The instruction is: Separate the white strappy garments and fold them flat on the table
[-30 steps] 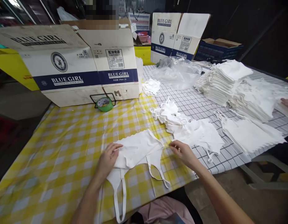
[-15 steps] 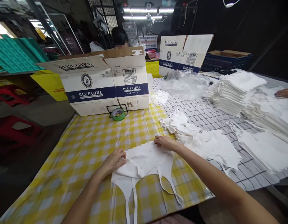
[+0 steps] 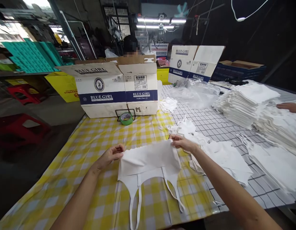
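Note:
A white camisole (image 3: pixel 148 161) lies on the yellow checked tablecloth (image 3: pixel 90 188), its thin straps pointing toward me. My left hand (image 3: pixel 111 155) pinches its far left corner between thumb and fingers. At the far right corner, my right hand (image 3: pixel 182 142) grips the edge in the same way. Between the two hands the fabric is spread nearly flat. Just right of my right hand is a loose heap of white garments (image 3: pixel 224 156).
A beer carton (image 3: pixel 107 110) stands at the back, with green tape (image 3: pixel 126 118) before it. Tall stacks of white garments (image 3: pixel 241 102) are on the right, where another person's hand (image 3: pixel 290 107) rests. Clear plastic bags (image 3: pixel 195 92) lie behind; a red stool (image 3: pixel 20 127) stands left.
My hands have moved apart, each to a far corner of the camisole. Its folded, wrinkled fabric is now stretched out smoother. The camera view has shifted slightly.

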The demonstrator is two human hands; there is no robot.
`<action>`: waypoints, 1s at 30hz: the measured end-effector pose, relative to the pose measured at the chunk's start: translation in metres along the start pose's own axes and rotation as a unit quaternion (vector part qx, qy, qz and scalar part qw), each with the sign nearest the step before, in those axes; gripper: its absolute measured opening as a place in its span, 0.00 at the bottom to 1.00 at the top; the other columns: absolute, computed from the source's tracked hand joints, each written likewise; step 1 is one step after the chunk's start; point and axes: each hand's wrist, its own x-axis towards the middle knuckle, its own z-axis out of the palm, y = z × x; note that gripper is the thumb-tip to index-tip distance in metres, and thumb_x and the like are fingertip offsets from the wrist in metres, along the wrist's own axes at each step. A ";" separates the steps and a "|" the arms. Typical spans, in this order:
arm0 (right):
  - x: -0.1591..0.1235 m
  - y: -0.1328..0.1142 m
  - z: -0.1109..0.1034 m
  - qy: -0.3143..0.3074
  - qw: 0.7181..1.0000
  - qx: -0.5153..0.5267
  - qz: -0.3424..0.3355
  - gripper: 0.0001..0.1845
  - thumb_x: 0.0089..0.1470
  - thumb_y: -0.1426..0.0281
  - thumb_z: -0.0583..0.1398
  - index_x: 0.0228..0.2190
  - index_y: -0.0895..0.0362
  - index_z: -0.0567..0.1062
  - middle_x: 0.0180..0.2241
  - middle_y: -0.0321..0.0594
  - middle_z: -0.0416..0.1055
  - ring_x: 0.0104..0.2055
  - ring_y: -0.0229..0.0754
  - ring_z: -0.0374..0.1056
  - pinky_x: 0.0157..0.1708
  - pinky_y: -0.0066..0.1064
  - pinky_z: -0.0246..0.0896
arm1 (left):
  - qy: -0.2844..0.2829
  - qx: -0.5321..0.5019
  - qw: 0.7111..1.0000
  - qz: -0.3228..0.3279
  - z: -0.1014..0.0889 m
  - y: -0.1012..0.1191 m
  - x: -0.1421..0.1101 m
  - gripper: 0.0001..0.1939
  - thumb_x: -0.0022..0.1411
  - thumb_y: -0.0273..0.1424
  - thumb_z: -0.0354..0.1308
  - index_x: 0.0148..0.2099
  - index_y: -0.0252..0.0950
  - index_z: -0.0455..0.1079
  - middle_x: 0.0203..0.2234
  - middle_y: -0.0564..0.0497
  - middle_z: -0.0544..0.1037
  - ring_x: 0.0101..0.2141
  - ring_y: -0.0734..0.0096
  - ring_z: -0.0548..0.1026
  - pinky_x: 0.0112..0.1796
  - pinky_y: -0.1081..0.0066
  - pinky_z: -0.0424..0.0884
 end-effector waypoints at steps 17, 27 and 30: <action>0.037 0.053 -0.013 0.327 0.819 -0.454 0.129 0.09 0.51 0.64 0.55 0.29 0.56 0.70 0.31 0.42 0.71 0.37 0.44 0.66 0.30 0.28 0.51 | 0.203 0.335 0.916 -0.087 0.006 -0.065 0.044 0.22 0.40 0.44 0.61 0.35 0.35 0.66 0.30 0.51 0.70 0.30 0.67 0.68 0.29 0.71 0.59; 0.056 0.061 -0.001 0.297 0.824 -0.444 0.188 0.05 0.45 0.73 0.58 0.29 0.58 0.70 0.33 0.46 0.71 0.37 0.46 0.66 0.31 0.29 0.52 | 0.200 0.361 0.904 -0.114 0.020 -0.063 0.059 0.16 0.42 0.35 0.60 0.17 0.38 0.54 0.13 0.58 0.62 0.19 0.74 0.60 0.23 0.72 0.50; 0.052 0.058 -0.002 0.285 0.844 -0.419 0.178 0.07 0.42 0.75 0.58 0.30 0.59 0.69 0.31 0.45 0.71 0.36 0.46 0.66 0.30 0.28 0.53 | 0.216 0.339 0.911 -0.087 0.022 -0.063 0.057 0.13 0.43 0.33 0.58 0.19 0.38 0.55 0.14 0.59 0.62 0.19 0.75 0.60 0.23 0.73 0.51</action>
